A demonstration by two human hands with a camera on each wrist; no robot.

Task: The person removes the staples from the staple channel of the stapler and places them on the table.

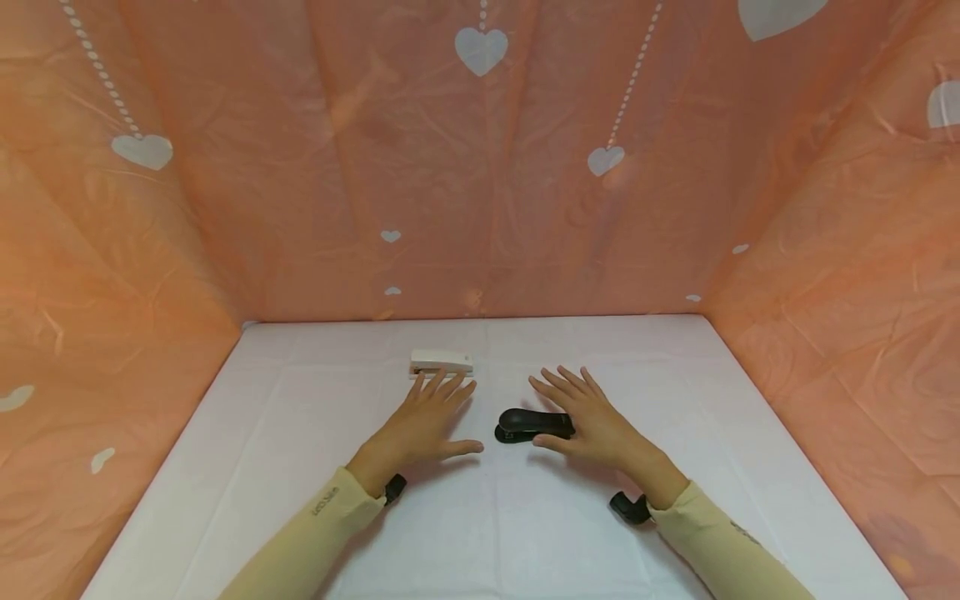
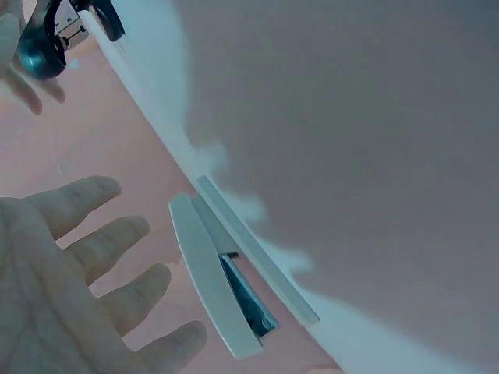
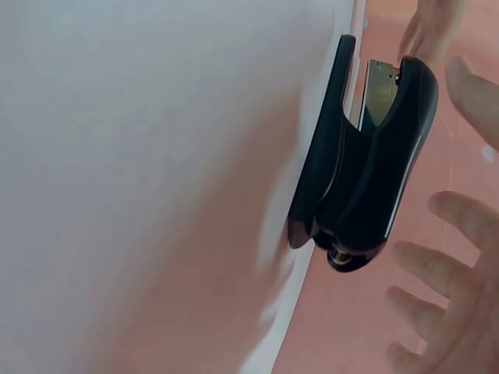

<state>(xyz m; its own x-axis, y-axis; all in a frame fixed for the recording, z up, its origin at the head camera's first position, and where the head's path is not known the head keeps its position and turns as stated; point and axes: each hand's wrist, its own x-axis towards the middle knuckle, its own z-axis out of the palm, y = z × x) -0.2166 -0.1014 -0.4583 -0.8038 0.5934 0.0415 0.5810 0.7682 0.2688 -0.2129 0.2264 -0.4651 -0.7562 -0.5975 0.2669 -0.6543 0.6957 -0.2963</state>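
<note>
A white stapler (image 1: 441, 362) lies on the white table just beyond the fingertips of my left hand (image 1: 429, 422). In the left wrist view that white stapler (image 2: 214, 273) shows its metal magazine, and the spread fingers are apart from it. My right hand (image 1: 597, 421) hovers beside a black stapler (image 1: 532, 424), fingers spread and straight, partly covering its right end. In the right wrist view the black stapler (image 3: 362, 164) stands on its base, and a gap separates it from the fingers. Both hands hold nothing.
The table (image 1: 495, 533) is covered with a white cloth. An orange curtain (image 1: 480, 192) with white hearts encloses its back and both sides. Each wrist carries a small black camera, the left one (image 1: 394, 488) and the right one (image 1: 630, 507).
</note>
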